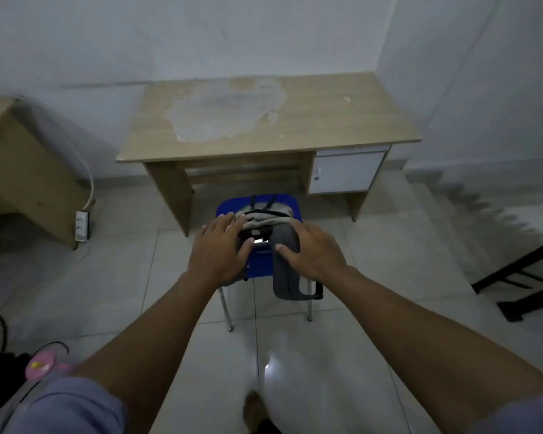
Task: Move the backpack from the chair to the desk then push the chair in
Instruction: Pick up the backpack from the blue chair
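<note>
Much of the backpack [265,220] is covered by the left hand [218,250] and right hand [314,249], so their grip cannot be judged. The chair [257,261] seat is mostly hidden. At 9 o'clock, a cabinet [19,170] is cut off by the edge.

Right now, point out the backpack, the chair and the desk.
backpack [268,216]: head view, beige top panel.
chair [229,205]: head view, blue seat's far left corner.
desk [342,120]: head view, bare right tabletop.
</note>
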{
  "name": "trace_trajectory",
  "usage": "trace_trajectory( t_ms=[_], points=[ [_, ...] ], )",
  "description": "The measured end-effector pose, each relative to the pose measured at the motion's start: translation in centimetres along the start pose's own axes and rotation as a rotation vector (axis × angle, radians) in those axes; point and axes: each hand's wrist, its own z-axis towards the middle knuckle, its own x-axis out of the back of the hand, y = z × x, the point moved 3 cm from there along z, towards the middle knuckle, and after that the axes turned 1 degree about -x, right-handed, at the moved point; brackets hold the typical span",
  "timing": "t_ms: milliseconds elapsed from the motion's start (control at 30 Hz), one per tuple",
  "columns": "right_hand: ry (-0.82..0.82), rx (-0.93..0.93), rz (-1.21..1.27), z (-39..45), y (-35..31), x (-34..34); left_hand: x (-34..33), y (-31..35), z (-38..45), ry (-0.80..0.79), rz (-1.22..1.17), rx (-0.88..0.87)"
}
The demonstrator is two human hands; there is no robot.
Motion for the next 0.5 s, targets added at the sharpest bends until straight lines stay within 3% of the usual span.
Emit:
trace_trajectory(
  t_ms=[233, 400, 500],
  points=[
    [0.086, -0.228, 0.059, 0.8, -0.1, -2.5, -2.1, -3.0, 1.3, -0.19, 0.042, -0.095],
    [0.122, -0.254, 0.131, 1.3, -0.2, -3.0, -2.1, -3.3, 1.8, -0.236, -0.037, -0.102],
    [0.052, -0.24, 0.248, 2.0, 1.0, -2.1, -1.9, -3.5, 2.2, -0.248, -0.056, -0.121]
  ],
)
